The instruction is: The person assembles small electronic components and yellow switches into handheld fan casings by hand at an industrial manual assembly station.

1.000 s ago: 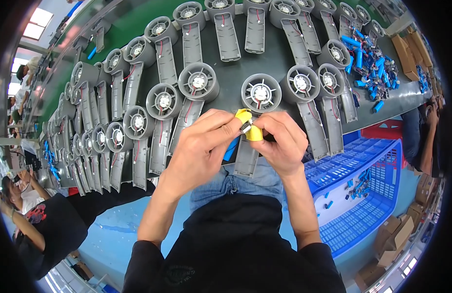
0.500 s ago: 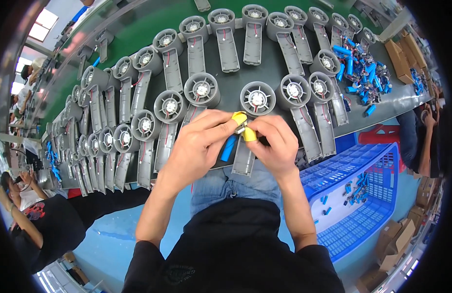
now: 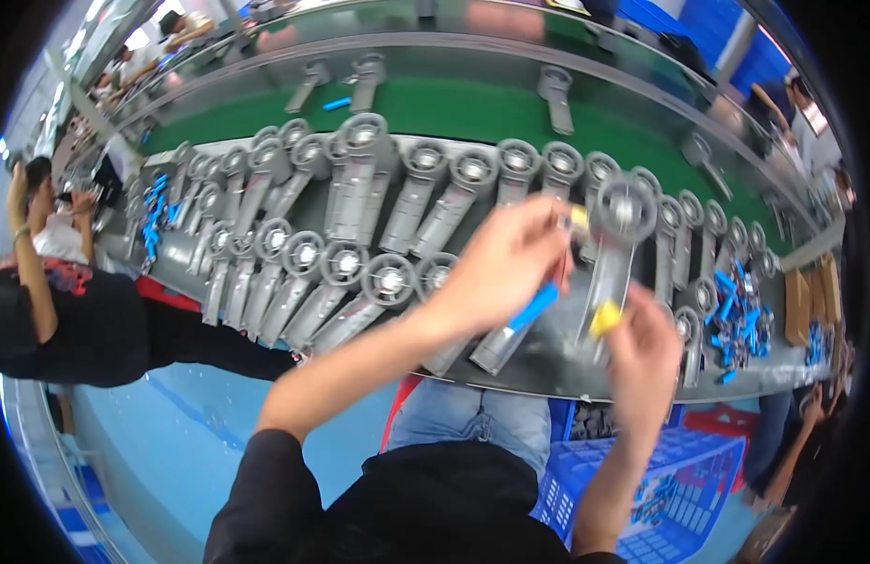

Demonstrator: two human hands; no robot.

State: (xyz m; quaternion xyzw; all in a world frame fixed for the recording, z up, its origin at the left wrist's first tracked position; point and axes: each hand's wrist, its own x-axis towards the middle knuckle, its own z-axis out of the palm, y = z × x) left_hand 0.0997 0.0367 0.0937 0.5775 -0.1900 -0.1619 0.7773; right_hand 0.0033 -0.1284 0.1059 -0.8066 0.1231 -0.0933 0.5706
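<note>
My left hand (image 3: pixel 519 252) is closed above the front row, a yellow covering (image 3: pixel 579 217) on a fingertip. A blue cylinder (image 3: pixel 534 308), resembling a battery cell, sticks out below its fingers with a bit of red beside it. My right hand (image 3: pixel 647 340), smeared by motion, is at the lower handle of a grey fan housing (image 3: pixel 627 211); its yellow-covered fingertip (image 3: pixel 604 318) overlaps the handle. That housing is blurred and looks raised over the table, its round head upward. Under the blue cylinder lies another grey handle (image 3: pixel 497 350).
Rows of similar grey fan housings (image 3: pixel 344 263) spread left and right. A pile of blue cylinders (image 3: pixel 736 320) lies at right beside cardboard boxes (image 3: pixel 798 305). Beyond runs a green belt (image 3: pixel 454 105). A blue basket (image 3: pixel 698 470) stands below right; a co-worker (image 3: pixel 68 320) is at left.
My hands, close together before, have moved apart and rightward in the picture. A grey fan housing now stands raised between them. The view has shifted, showing more of the green belt.
</note>
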